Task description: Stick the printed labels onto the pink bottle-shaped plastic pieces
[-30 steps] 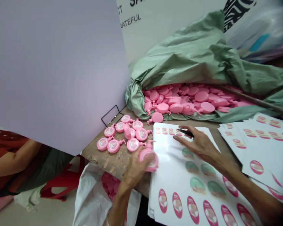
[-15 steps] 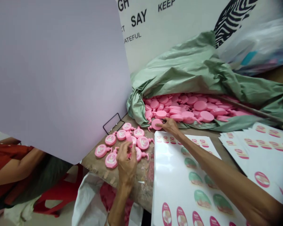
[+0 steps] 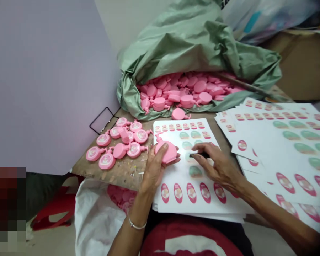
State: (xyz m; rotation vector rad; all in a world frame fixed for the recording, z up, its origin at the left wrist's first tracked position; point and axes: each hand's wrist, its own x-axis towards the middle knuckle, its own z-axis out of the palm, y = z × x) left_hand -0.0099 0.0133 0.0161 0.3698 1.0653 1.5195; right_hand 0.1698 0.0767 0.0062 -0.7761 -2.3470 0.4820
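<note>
My left hand (image 3: 156, 161) is wrapped round a flat, round pink plastic piece (image 3: 165, 152) shaped like a small pump bottle, its plain face up. It is held over the left part of a stack of sticker sheets (image 3: 173, 174). My right hand (image 3: 218, 163) pinches a small black tool (image 3: 204, 155) just above green oval stickers on the top sheet; its kind I cannot make out. Left of the stack lie several pink pump-bottle pieces (image 3: 106, 160), most with a round picture label on the face.
Behind the stack, a green sack (image 3: 173, 46) lies open, full of plain pink pieces. One plain piece (image 3: 178, 114) sits before it. More sticker sheets (image 3: 272, 149) spread at right. A pale panel (image 3: 50, 85) stands at left, with a white bag (image 3: 96, 217) below the table edge.
My left hand has come from the labelled pieces to above the sheets, now holding a plain pink piece. My right hand has drawn back from the sack to the stickers. The view has shifted.
</note>
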